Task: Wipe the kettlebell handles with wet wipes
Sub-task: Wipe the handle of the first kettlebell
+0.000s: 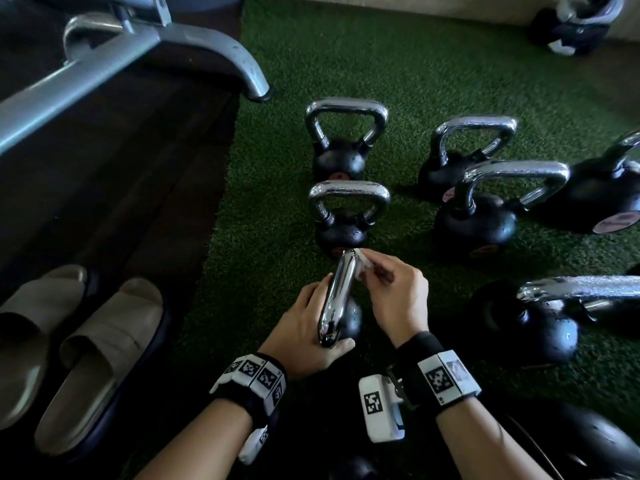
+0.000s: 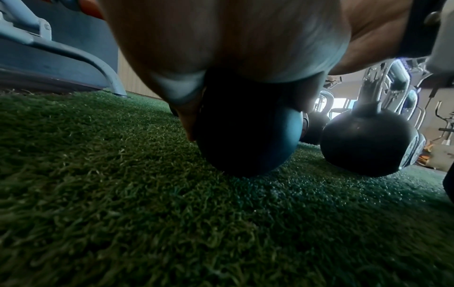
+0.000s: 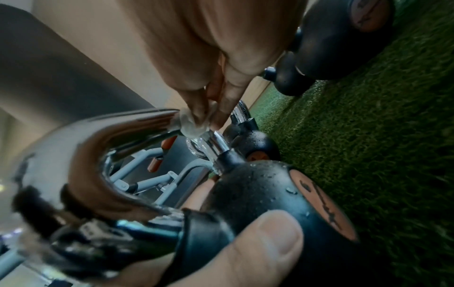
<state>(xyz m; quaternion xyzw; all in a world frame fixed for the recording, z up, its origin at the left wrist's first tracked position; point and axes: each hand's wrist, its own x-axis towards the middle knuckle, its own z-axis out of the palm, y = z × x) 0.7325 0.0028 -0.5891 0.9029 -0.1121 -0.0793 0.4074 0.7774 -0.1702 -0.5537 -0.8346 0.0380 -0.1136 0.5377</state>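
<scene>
A small black kettlebell [image 1: 351, 318] with a chrome handle [image 1: 339, 299] stands on the green turf right in front of me. My left hand [image 1: 304, 327] grips it at the near end of the handle, thumb [image 3: 258, 250] on the black body [image 3: 270, 196]. My right hand [image 1: 394, 292] pinches a crumpled white wet wipe [image 1: 363, 268] against the far end of the handle. In the right wrist view the wipe [image 3: 196, 124] sits at the handle's far bend, between my fingertips [image 3: 221, 116]. The left wrist view shows only the ball [image 2: 245, 139] under my palm.
Two more small kettlebells [image 1: 346, 216] [image 1: 343, 140] line up ahead. Bigger ones [image 1: 485, 216] [image 1: 540, 317] crowd the right side. A grey machine frame [image 1: 145, 50] and dark flooring lie on the left, with a pair of beige slippers [image 1: 86, 348] at the near left.
</scene>
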